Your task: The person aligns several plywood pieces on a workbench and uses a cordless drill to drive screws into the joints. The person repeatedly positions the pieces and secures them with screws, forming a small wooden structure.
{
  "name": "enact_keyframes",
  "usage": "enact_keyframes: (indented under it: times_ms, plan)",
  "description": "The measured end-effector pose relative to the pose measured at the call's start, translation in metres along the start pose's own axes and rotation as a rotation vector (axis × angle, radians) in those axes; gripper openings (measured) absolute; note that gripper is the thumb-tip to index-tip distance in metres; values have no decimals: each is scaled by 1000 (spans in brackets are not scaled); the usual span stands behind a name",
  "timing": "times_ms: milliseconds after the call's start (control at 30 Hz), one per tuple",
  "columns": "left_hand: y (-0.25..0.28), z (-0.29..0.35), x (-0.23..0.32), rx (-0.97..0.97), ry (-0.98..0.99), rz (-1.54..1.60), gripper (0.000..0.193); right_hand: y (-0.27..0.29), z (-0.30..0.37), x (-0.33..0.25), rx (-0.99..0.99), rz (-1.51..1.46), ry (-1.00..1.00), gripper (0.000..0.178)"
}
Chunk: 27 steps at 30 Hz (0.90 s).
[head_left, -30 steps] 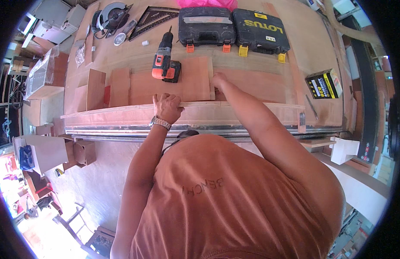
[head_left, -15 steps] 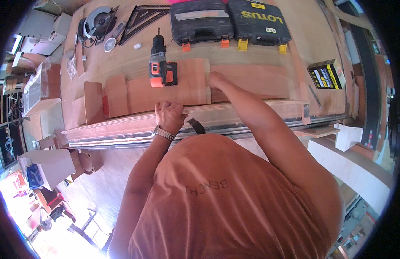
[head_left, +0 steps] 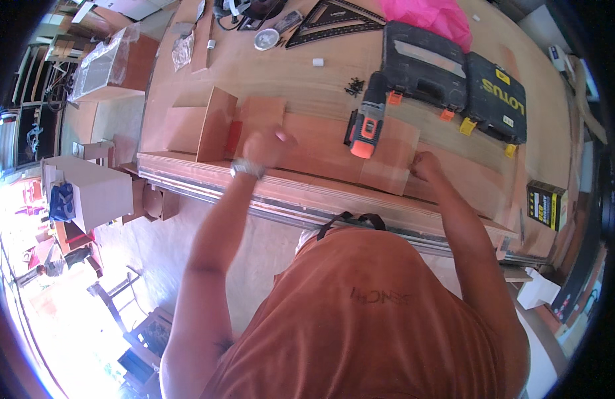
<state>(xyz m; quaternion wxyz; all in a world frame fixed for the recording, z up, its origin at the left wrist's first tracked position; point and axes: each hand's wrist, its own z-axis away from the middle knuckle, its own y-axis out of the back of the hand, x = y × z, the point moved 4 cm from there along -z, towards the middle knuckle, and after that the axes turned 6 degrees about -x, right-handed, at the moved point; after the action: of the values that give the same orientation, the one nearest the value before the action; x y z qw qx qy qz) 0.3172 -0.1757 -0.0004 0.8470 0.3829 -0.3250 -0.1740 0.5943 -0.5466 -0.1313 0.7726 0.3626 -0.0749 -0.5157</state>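
Note:
My left hand [head_left: 267, 146], smeared by motion, is above the left part of a long brown wooden panel [head_left: 320, 143]; its fingers do not show clearly. My right hand [head_left: 425, 165] is closed at the panel's right end, with fingers curled at the edge. An orange and black cordless drill [head_left: 367, 118] rests on the panel between my hands, its chuck pointing away from me. To the left, a small wooden board [head_left: 216, 125] stands upright, with a red piece [head_left: 233, 137] beside it. Small black screws [head_left: 354, 86] lie in a pile left of the drill's chuck.
Two dark tool cases [head_left: 423, 65] [head_left: 497, 96] lie at the back right, near a pink bag [head_left: 437, 20]. A black triangular square [head_left: 334, 23] lies at the back. A black and yellow box [head_left: 545, 205] is at far right. The worktable's layered front edge [head_left: 307, 207] runs before me.
The view has swung left. My left hand has left the table's front edge and moved left over the panel. My right hand stays at the panel's right end.

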Motion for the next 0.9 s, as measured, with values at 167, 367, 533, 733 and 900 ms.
enact_keyframes:
  times_ms: [167, 367, 533, 733, 900]
  plan:
    - [29, -117, -89, 50, 184, -248, 72, -8, -6, 3, 40, -104, 9, 15]
    - [2, -175, -101, -107, 196, -344, 76, -14, 5, 7, 174, -108, 0, 17]
    - [8, -186, -108, -162, 187, -271, 74, -17, 2, 9, 156, -104, -46, 23]
    - [41, -176, -82, -275, 25, -179, 43, -24, -4, 15, 188, -79, 39, 24]
    - [72, -141, -38, -330, -184, -122, 23, -5, 25, -2, 25, -204, -4, 32]
